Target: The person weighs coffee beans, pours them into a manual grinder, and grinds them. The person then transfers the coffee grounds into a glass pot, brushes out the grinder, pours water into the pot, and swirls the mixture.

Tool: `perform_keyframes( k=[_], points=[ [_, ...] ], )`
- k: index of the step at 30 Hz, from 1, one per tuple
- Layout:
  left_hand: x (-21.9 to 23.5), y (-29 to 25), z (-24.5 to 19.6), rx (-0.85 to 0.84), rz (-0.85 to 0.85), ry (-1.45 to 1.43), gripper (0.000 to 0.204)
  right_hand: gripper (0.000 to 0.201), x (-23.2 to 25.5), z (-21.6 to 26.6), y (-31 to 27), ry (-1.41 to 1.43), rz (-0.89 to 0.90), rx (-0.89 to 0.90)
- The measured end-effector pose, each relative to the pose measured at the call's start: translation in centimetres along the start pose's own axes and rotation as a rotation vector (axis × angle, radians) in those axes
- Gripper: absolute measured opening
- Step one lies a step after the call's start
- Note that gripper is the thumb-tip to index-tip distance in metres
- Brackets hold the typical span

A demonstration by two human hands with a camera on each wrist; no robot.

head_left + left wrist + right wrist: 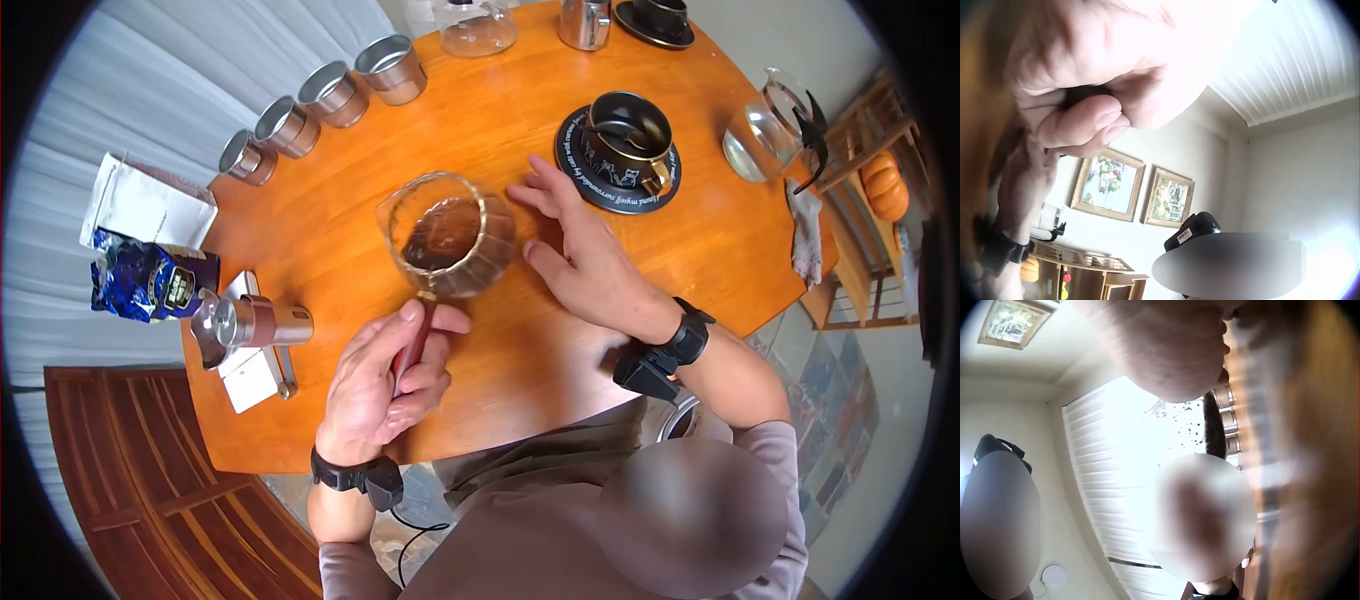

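My left hand (385,375) grips the reddish-brown wooden handle of a ribbed glass coffee server (490,240) with a gold rim and dark coffee inside. The server is held over the table, a little blurred. In the left wrist view the curled fingers (1082,125) of this hand show, with the handle hidden. Just right of the server is my right hand (595,270), fingers extended and holding nothing. Beyond its fingertips a black cup (615,170) with a gold handle and cat drawings stands on a black lettered saucer (590,196). The right wrist view shows mostly the palm (1166,356).
Several steel cups (393,75) line the table's far left edge. Near the left edge are a blue coffee bag (150,280), a white pouch (150,205) and a hand grinder (265,322). A glass kettle (755,140) and a cloth (806,235) are at the right edge.
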State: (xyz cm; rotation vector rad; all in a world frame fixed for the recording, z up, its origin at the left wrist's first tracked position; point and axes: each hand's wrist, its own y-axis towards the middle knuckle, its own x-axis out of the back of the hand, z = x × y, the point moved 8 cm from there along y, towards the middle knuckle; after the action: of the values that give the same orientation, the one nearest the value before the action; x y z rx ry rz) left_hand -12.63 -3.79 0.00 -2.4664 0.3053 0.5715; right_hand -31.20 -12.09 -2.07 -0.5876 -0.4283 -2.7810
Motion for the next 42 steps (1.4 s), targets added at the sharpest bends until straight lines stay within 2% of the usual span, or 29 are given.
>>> perform_keyframes(
  k=[3, 6, 8, 12, 14, 17, 22, 29, 33, 35, 37, 39, 42],
  points=[
    [-0.5, -1.2, 0.8, 0.071, 0.025, -0.013, 0.048, 0.076, -0.2, -0.2, 0.1, 0.049, 0.021, -0.017],
    [1.0, -3.0, 1.3, 0.058, -0.024, -0.029, 0.048, 0.069, -0.1, 0.3, 0.1, 0.044, 0.057, -0.046],
    [1.8, -3.5, 0.7, 0.022, -0.094, -0.027, 0.047, 0.057, -0.3, 0.9, -0.1, -0.236, 0.093, 0.071],
    [1.7, -2.2, -0.2, -0.026, -0.078, -0.078, 0.046, 0.049, -0.7, 1.0, 0.1, -0.268, 0.132, 0.133],
    [1.6, -2.4, 0.5, -0.007, -0.065, -0.100, 0.046, 0.046, -0.9, 1.4, 0.0, -0.508, 0.160, 0.207],
    [2.0, -3.0, 1.6, -0.007, -0.109, -0.174, 0.042, 0.046, -1.4, 2.1, -0.2, -0.580, 0.172, 0.259],
    [2.3, -2.6, 0.0, -0.027, -0.145, -0.070, 0.041, 0.045, -1.5, 2.6, -0.2, -0.596, 0.210, 0.261],
    [2.9, -3.0, 1.5, 0.023, -0.124, -0.157, 0.039, 0.045, -1.4, 2.6, 0.2, -0.619, 0.222, 0.260],
    [3.1, -2.5, 0.2, -0.078, -0.180, -0.167, 0.038, 0.046, -1.6, 2.6, 0.1, -0.631, 0.253, 0.258],
    [2.4, -1.8, 0.8, -0.040, -0.096, -0.217, 0.038, 0.047, -1.7, 2.7, 0.1, -0.633, 0.272, 0.256],
    [1.9, -2.5, 1.5, -0.015, -0.082, -0.244, 0.039, 0.047, -1.6, 2.7, 0.1, -0.632, 0.261, 0.256],
    [2.5, -3.6, 2.2, 0.018, -0.113, -0.264, 0.040, 0.048, -1.6, 2.5, 0.1, -0.636, 0.266, 0.257],
    [3.2, -3.9, 1.3, -0.031, -0.159, -0.213, 0.040, 0.048, -1.5, 2.5, 0.2, -0.640, 0.270, 0.259]
  ],
)
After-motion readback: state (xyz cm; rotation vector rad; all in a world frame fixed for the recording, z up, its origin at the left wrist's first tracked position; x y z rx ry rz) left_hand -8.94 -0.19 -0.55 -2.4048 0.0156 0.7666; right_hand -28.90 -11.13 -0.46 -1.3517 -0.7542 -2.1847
